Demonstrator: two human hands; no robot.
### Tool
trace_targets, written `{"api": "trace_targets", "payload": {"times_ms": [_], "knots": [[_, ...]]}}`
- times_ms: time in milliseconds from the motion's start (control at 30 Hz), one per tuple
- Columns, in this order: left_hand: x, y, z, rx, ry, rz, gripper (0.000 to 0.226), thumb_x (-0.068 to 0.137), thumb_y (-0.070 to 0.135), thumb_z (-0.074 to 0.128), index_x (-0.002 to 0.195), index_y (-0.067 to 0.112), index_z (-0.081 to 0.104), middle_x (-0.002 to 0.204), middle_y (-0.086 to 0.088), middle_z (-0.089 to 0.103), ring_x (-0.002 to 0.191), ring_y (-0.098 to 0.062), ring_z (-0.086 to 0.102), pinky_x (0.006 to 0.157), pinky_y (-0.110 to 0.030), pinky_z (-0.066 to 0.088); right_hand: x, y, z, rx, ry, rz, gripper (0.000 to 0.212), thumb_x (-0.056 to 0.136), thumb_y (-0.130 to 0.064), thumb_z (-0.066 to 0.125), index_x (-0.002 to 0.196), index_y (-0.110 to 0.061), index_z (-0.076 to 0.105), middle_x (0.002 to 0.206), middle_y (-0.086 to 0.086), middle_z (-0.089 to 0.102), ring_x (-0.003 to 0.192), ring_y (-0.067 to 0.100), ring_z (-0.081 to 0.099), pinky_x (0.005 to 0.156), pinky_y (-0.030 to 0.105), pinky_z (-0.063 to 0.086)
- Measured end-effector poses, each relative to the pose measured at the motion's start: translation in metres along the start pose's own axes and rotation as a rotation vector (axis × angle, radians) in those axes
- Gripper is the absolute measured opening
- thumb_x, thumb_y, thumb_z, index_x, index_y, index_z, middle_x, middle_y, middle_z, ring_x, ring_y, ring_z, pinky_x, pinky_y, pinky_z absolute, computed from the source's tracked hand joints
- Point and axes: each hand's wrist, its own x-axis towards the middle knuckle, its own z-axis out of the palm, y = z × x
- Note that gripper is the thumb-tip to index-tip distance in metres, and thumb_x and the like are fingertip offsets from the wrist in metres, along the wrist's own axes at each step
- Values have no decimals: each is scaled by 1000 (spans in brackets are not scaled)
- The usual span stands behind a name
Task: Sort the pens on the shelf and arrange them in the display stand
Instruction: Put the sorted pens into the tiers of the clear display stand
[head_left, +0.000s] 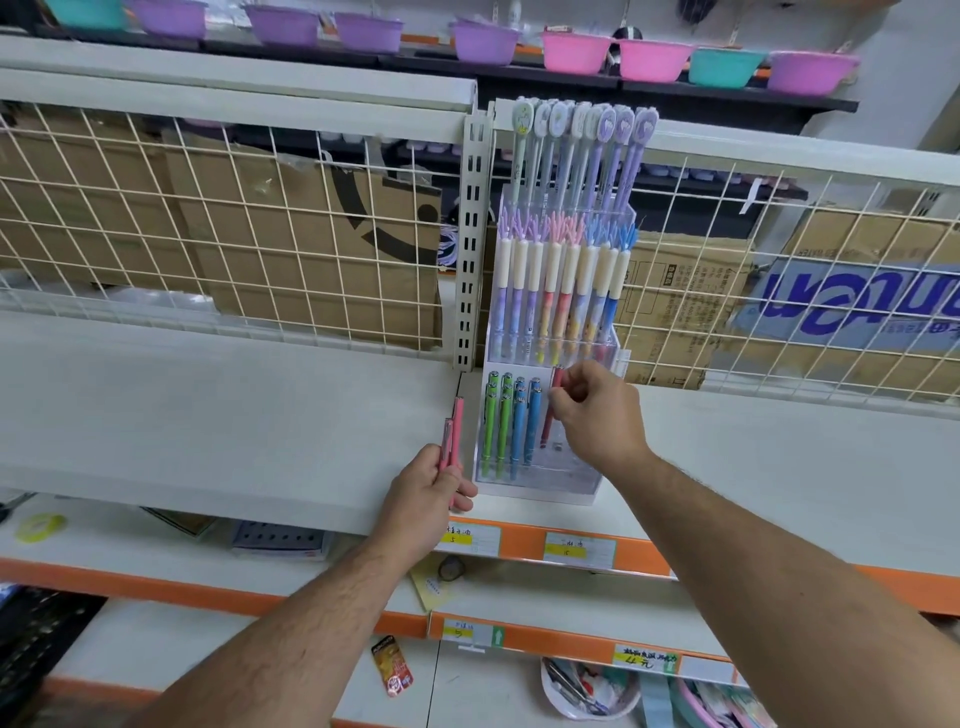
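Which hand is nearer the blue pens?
Right. Right hand pinches a red pen beside the blue pens; left hand holds pink pens lower-left, past the green pens.

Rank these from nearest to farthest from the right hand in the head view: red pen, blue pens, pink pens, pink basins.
1. Red pen: pinched in the right hand, front tier of the display stand.
2. Blue pens: just left of it, same tier.
3. Pink pens: farther left, held by the left hand.
4. Pink basins: far above, at the back.
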Motion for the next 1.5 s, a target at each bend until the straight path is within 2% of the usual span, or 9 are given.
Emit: {"api": "trace_targets", "payload": {"times_ms": [500, 800, 967, 1033, 1133, 1233, 1300, 1400, 1500], "knots": [[0, -2, -2, 22, -12, -7, 17, 106, 19, 41, 98, 15, 55, 90, -4, 72, 79, -17, 69, 70, -24, 52, -3, 5, 7, -25, -65, 48, 6, 93, -23, 70, 92, -21, 65, 82, -2, 70, 74, 17, 69, 71, 43, 61], [1, -3, -2, 38, -17, 2, 17, 105, 18, 40, 96, 18, 55, 88, -2, 73, 80, -18, 70, 71, -25, 51, -6, 4, 6, -44, -72, 41, 4, 93, -21, 70, 95, -19, 67, 81, -2, 69, 71, 14, 67, 68, 30, 56], [1, -4, -3, 47, -19, 10, 16, 105, 19, 41, 96, 19, 55, 88, 0, 73, 80, -17, 71, 71, -25, 50, -7, 4, 5, -46, -75, 47, 7, 94, -17, 69, 99, -18, 65, 71, -13, 60, 60, 1, 57, 47, 7, 42], [2, -5, -3, 46, -22, 8, 16, 105, 20, 41, 97, 19, 55, 89, 0, 73, 80, -17, 71, 72, -26, 51, -7, 5, 5, -44, -92, 46, 10, 94, -15, 69, 101, -19, 63, 71, -14, 58, 58, -1, 56, 43, 6, 41], [3, -6, -3, 46, -26, 9, 16, 105, 20, 41, 97, 19, 55, 89, 0, 73, 80, -17, 71, 74, -29, 54, -5, 7, 7, -84, -127, 53, 12, 92, -16, 72, 100, -20, 64, 79, -7, 64, 63, 3, 60, 52, 10, 44], [3, -7, -4, 39, -31, 7, 16, 105, 20, 41, 97, 20, 55, 89, -1, 73, 80, -17, 70, 75, -30, 54, -3, 12, 11, -142, -182, 56, 9, 91, -17, 72, 99, -17, 67, 88, -1, 70, 71, 11, 64, 66, 26, 53], [4, -8, -4, 39, -31, 7, 16, 105, 20, 41, 97, 20, 55, 89, -1, 73, 80, -17, 71, 76, -30, 54, -2, 14, 13, -154, -217, 60, 10, 90, -12, 71, 95, -19, 66, 86, -2, 69, 69, 11, 64, 66, 29, 54], [4, -9, -4, 36, -31, 5, 16, 105, 20, 41, 98, 20, 55, 89, 0, 73, 80, -16, 71, 76, -31, 55, 0, 15, 16, -190, -245, 35, 18, 87, -9, 73, 89, -23, 63, 83, -3, 68, 73, 21, 67, 71, 37, 60], [4, -10, -4, 43, -31, 5, 16, 105, 21, 41, 98, 21, 55, 88, 0, 73, 80, -16, 71, 76, -31, 54, 1, 15, 18, -211, -256, 8, 16, 88, -10, 72, 92, -24, 64, 81, -6, 68, 72, 20, 66, 72, 38, 60]]}}
